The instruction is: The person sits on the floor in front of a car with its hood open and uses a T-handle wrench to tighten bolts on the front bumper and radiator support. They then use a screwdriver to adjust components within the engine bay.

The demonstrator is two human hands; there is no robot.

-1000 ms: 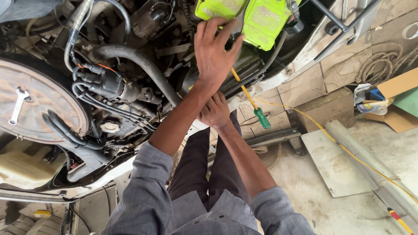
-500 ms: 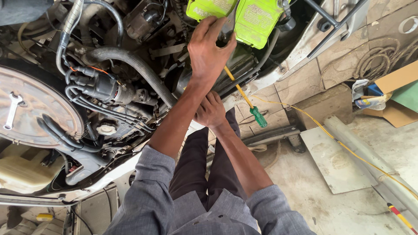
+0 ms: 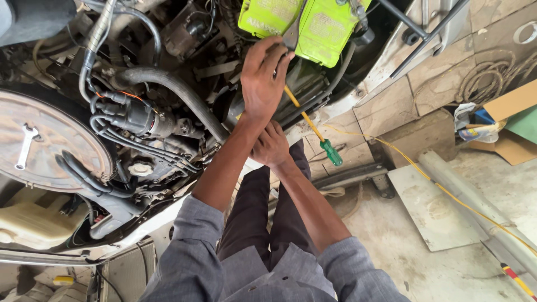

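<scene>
My left hand (image 3: 262, 78) reaches up into the engine bay. Its fingertips pinch a grey metal tool (image 3: 291, 34) that lies against the bright green battery (image 3: 313, 25). A screwdriver (image 3: 331, 152) with a yellow shaft and green handle leans on the car's front edge; its shaft runs up under my left palm. My right hand (image 3: 271, 145) is lower down, fingers curled shut, resting on the edge of the bay just below my left wrist. I see nothing in it.
A round rusty air-cleaner cover (image 3: 61, 140) with a spanner (image 3: 25, 148) on it sits at the left. A thick black hose (image 3: 173, 92) and the wired distributor (image 3: 137, 118) lie beside my left arm. On the floor are a yellow cable (image 3: 447, 193), a metal plate (image 3: 436, 210) and cardboard (image 3: 512, 103).
My left hand had its fingers spread against the battery; they have now closed on the grey tool. The right hand has stayed on the bay's edge.
</scene>
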